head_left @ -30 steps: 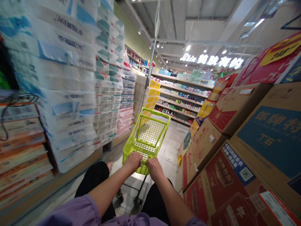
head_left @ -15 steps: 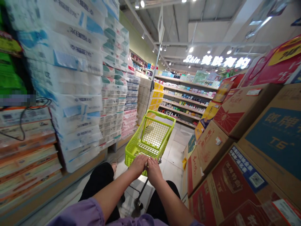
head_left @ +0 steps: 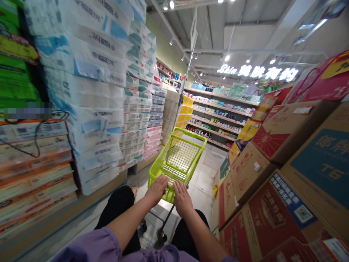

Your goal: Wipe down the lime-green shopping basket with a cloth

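A lime-green shopping cart (head_left: 178, 160) with a mesh basket stands in front of my knees, tilted in the view. No goods show in the visible part of its basket. Over its near end are my left hand (head_left: 158, 189) and my right hand (head_left: 182, 197), a small gap between them. Both have their fingers stretched forward and grip nothing that I can see. Whether the palms touch the cart's edge I cannot tell. Below, a dark leg of the cart runs down to a caster wheel (head_left: 161, 235) on the pale tiled floor.
Tall stacks of wrapped tissue packs (head_left: 98, 120) line the left side. Cardboard cartons (head_left: 272, 214) are piled close on the right. Shelves of small boxed goods (head_left: 218, 112) stand at the back, behind a thin pole. My legs straddle the cart's near end.
My hands were together at the cart's near end, fingers touching; now they have come apart, with fingers straighter. The whole view has shifted slightly, so surroundings sit further right.
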Action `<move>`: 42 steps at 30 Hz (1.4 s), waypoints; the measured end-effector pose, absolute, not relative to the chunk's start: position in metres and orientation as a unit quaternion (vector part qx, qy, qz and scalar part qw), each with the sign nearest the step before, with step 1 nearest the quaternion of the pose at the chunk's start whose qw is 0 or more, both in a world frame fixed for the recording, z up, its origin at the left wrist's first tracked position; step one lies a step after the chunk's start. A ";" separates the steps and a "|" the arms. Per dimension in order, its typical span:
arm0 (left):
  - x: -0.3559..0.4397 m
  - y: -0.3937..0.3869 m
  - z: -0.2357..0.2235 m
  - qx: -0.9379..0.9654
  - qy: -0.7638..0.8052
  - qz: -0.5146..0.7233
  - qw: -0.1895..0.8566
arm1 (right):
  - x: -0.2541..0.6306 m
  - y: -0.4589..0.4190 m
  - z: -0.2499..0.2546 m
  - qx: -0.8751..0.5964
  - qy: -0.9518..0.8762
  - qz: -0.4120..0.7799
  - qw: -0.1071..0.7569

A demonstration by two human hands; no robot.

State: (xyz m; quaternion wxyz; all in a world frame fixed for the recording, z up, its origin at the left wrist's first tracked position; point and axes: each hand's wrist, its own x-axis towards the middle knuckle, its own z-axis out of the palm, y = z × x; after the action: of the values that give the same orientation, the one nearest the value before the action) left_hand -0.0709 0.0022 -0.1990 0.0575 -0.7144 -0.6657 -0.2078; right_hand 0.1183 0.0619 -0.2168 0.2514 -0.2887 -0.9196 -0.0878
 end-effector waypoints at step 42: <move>-0.026 0.003 -0.197 -0.699 -0.670 -0.243 -0.050 | 0.102 0.054 -0.224 -0.299 -0.894 0.047 0.331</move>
State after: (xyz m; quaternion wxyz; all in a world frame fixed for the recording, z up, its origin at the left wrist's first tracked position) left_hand -0.0260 0.0033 -0.1968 -0.0505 -0.6994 -0.6701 -0.2434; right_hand 0.1016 0.0541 -0.2244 0.3314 -0.2987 -0.8937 0.0470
